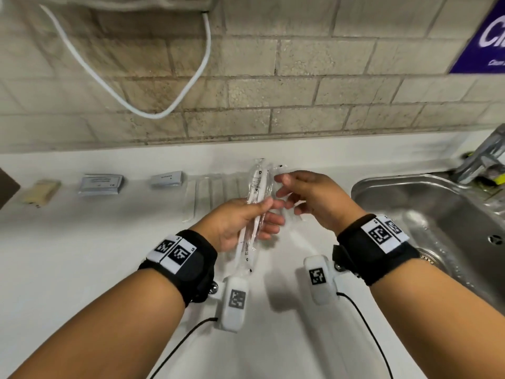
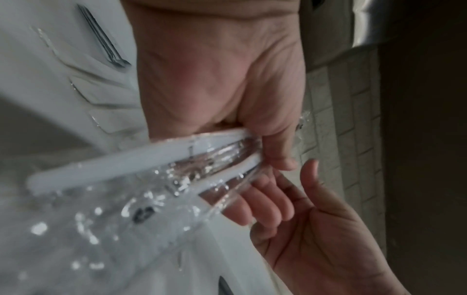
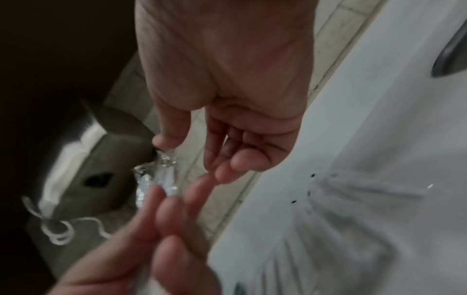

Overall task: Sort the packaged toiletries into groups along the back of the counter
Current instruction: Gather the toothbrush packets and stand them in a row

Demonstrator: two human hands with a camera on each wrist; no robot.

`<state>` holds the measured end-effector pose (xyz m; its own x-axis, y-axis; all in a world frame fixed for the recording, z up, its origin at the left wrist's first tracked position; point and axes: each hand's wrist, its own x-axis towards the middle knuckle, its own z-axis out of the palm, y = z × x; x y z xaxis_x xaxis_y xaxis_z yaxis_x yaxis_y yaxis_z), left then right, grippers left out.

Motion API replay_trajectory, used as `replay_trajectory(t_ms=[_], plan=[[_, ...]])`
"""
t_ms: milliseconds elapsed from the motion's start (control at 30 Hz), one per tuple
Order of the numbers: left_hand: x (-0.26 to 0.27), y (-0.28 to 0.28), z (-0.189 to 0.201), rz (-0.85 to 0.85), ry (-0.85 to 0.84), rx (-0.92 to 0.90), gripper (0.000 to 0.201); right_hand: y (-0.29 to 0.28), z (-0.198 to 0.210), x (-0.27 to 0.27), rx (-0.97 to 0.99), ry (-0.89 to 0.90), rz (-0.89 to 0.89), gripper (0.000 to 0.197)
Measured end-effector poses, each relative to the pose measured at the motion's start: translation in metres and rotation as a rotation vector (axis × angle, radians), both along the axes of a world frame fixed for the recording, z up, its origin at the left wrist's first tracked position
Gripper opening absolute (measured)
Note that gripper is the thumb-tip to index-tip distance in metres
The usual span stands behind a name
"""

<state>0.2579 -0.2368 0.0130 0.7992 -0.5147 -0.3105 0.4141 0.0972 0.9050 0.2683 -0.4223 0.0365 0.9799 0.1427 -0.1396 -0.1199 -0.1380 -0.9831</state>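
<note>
My left hand (image 1: 270,214) grips two white toothbrushes in clear wrappers (image 1: 258,192) by their middle, held up over the white counter (image 1: 82,255). The left wrist view shows the thumb and fingers of that hand (image 2: 267,179) pinching the wrapped toothbrushes (image 2: 151,157). My right hand (image 1: 284,191) hovers just to the right with relaxed fingers. Its thumb tip touches the crinkled top end of a wrapper (image 3: 156,175); nothing is clasped in this hand (image 3: 192,157). Several more wrapped toothbrushes (image 1: 216,192) lie side by side at the back of the counter.
Along the back edge stand a tan packet (image 1: 41,194), a stack of grey-blue boxes (image 1: 101,184) and a small grey-blue box (image 1: 167,179). A steel sink (image 1: 382,187) with a tap (image 1: 483,157) lies to the right. A white cord (image 1: 136,105) hangs on the tiled wall.
</note>
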Motion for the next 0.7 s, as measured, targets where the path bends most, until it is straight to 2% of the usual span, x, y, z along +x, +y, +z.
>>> replay_trajectory(t_ms=[133,233,300,367,433,533,633,700], plan=[[-0.027,0.001,0.020,-0.060,-0.033,-0.030,0.024,0.018,0.018,-0.025,0.125,-0.007,0.057,0.006],[-0.046,0.004,0.025,-0.084,-0.043,-0.024,0.022,0.025,0.025,-0.038,0.195,-0.033,0.080,0.011],[-0.058,0.011,0.025,-0.068,-0.036,-0.027,0.025,0.026,0.032,-0.047,0.267,-0.080,0.009,0.016],[-0.066,0.018,0.021,0.017,-0.018,0.005,0.036,0.020,0.040,-0.058,0.424,-0.161,-0.105,0.021],[-0.071,0.028,0.016,0.194,0.026,0.045,0.048,0.012,0.045,-0.074,0.492,-0.297,-0.157,0.023],[-0.073,0.039,0.015,0.393,0.096,-0.010,0.052,0.010,0.040,-0.110,0.244,-0.531,-0.097,0.018],[-0.075,0.041,0.029,0.443,0.065,-0.149,0.032,0.017,0.019,-0.140,-0.250,-0.757,0.145,0.014],[-0.075,0.038,0.038,0.456,0.008,-0.180,0.018,0.016,0.001,-0.147,-0.507,-0.878,0.252,0.016]])
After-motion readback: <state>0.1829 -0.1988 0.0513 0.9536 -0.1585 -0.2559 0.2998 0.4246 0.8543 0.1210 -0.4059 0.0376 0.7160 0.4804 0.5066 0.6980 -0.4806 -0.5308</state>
